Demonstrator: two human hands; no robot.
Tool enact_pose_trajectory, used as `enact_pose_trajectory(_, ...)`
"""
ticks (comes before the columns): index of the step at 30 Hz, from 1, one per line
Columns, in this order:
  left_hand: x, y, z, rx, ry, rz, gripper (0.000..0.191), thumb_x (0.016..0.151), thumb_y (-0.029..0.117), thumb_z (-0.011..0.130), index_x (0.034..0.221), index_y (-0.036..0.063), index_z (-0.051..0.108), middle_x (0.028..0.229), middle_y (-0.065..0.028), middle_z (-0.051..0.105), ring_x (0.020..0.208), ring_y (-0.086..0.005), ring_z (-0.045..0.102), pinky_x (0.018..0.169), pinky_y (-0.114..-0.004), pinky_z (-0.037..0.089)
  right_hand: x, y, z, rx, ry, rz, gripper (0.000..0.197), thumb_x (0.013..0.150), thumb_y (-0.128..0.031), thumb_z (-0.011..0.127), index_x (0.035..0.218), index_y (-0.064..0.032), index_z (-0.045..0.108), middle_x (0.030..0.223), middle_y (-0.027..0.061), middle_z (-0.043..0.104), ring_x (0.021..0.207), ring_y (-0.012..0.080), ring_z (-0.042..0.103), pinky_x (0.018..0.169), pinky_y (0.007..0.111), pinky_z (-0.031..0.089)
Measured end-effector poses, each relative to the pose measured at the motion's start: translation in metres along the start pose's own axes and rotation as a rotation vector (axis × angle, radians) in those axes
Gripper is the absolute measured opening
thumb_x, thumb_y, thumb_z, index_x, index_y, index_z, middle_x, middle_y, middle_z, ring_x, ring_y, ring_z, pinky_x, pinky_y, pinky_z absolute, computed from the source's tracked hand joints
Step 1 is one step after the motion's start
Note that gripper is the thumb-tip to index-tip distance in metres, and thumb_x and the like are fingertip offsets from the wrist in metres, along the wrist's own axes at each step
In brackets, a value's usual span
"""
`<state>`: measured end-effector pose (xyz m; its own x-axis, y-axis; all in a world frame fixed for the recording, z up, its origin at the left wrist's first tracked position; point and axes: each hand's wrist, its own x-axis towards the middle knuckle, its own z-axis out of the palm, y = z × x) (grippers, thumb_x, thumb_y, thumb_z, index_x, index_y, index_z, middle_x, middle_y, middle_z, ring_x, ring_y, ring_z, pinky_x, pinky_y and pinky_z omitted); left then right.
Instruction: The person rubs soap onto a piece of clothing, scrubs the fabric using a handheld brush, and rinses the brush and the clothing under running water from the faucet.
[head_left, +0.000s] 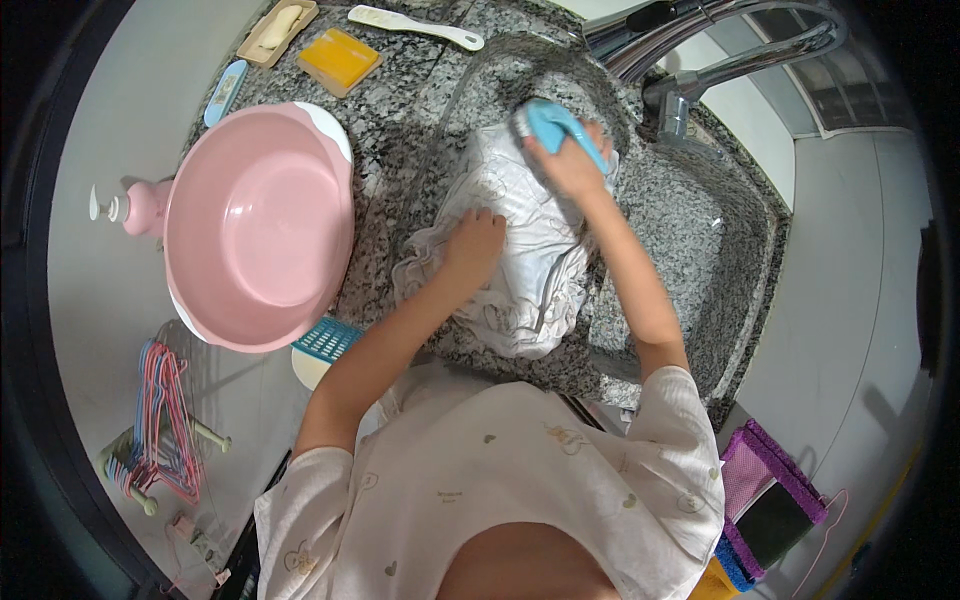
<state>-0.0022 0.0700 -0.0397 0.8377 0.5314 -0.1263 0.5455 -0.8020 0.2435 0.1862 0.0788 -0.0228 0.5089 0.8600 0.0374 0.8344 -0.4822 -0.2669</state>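
A wet white cloth garment (525, 225) lies bunched on the speckled granite washboard area of the sink. My right hand (574, 161) is closed around the handle of a light-blue scrubbing brush (551, 124) at the garment's far end; the brush is slightly blurred and its bristles face left. My left hand (476, 244) presses down on the left part of the garment, fingers curled, and whether it pinches the fabric cannot be told.
A pink plastic basin (255, 225) stands left, beside a pump bottle (142, 208). Yellow soap (341, 58), a soap dish (277, 31) and a white brush (416, 26) lie behind. The granite basin (675, 247) and chrome faucet (750, 60) are right. Hangers (161, 427) hang lower left.
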Motion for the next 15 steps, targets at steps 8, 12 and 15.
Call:
enact_pose_trajectory(8,-0.024,0.006,-0.039,-0.197,-0.377,0.063,0.016,0.063,0.007,0.052,0.078,0.0008,0.055,0.080,-0.0159,0.056,0.077,-0.0281,0.053,0.069,-0.039,0.044,-0.067,-0.010,-0.007,-0.033,-0.165,-0.235,0.069,0.065,-0.056,0.049,0.109,-0.0026,0.046,0.116,0.0224,0.033,0.116,0.0371,0.021,0.097,0.046,0.012)
enact_pose_trajectory(12,-0.070,0.010,-0.053,-0.252,-0.419,0.165,0.018,0.058,0.006,0.054,0.074,-0.0009,0.055,0.077,-0.0164,0.055,0.074,-0.0298,0.053,0.068,-0.039,0.044,-0.090,-0.044,0.006,-0.026,-0.251,-0.462,0.058,0.064,-0.047,0.058,0.107,-0.0087,0.048,0.116,0.0222,0.034,0.116,0.0381,0.022,0.095,0.050,0.014)
enact_pose_trajectory(15,-0.071,0.008,-0.053,-0.289,-0.418,0.094,0.016,0.058,0.006,0.052,0.072,-0.0014,0.054,0.074,-0.0162,0.055,0.074,-0.0303,0.053,0.066,-0.039,0.044,-0.055,-0.038,0.022,0.008,-0.107,-0.355,0.057,0.062,-0.046,0.060,0.104,-0.0091,0.050,0.116,0.0214,0.034,0.116,0.0372,0.021,0.095,0.050,0.015)
